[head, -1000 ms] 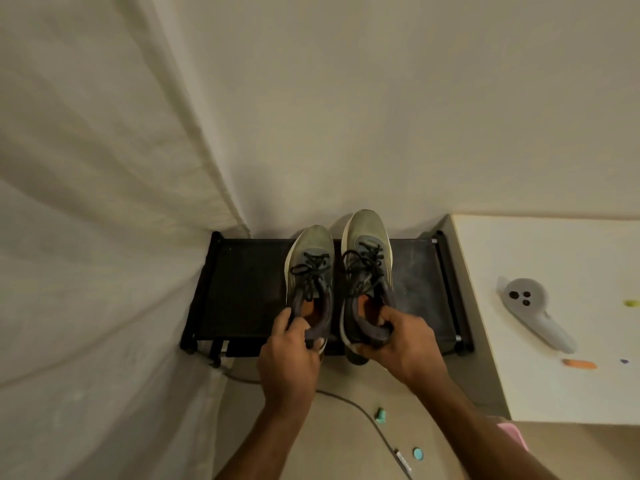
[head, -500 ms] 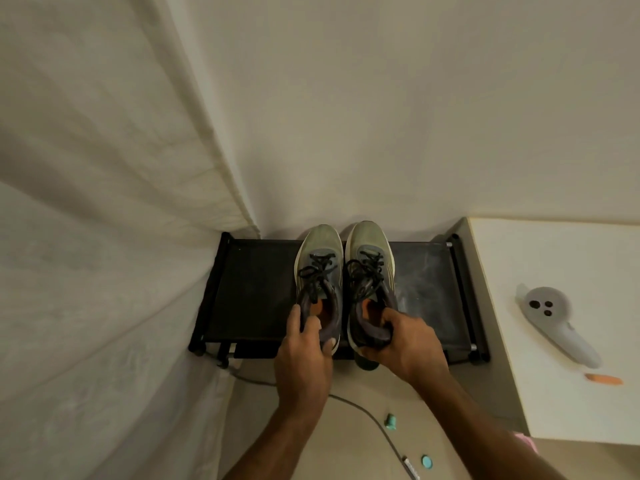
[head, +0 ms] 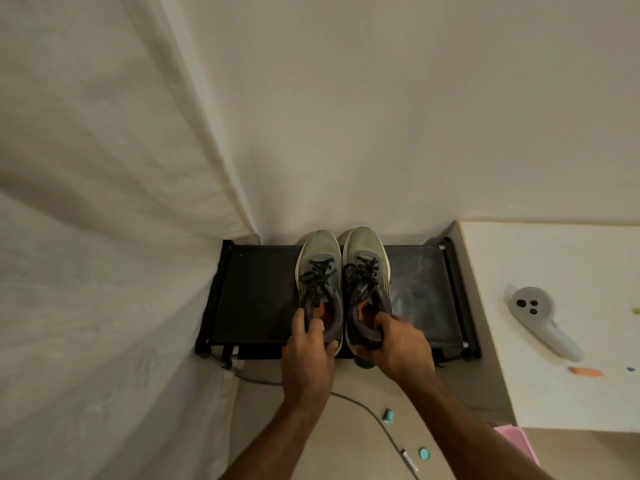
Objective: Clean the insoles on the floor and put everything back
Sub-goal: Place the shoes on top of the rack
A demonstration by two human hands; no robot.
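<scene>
Two shoes stand side by side on a low black rack (head: 256, 292), toes to the wall (head: 381, 116), heels at the rack's front edge. The left hand (head: 308, 355) has its grip pinching the heel collar of the left shoe (head: 318, 265), fingers over the rim and thumb on the outer side. The right hand (head: 394, 344) has its grip closed on the heel of the right shoe (head: 367, 258), fingers curled into the opening. An orange insole (head: 363, 308) shows inside the right shoe; orange also shows in the left one. Both shoes are grey-green with black laces.

The rack sits in a corner, against a plain pale wall, with a white curtain (head: 104, 237) hanging at its left and draping down to the floor (head: 346, 441). The rack's right part looks dusty. To the right, a white surface (head: 554, 393) touches or stands just beside the rack; on it lie a grey controller (head: 540, 320) and a small orange piece (head: 585, 371). On the beige floor a thin cable (head: 374, 417) runs from under the rack toward the viewer, with two small teal bits (head: 388, 415) near it. A pink item (head: 516, 441) pokes out below the surface's near edge.
</scene>
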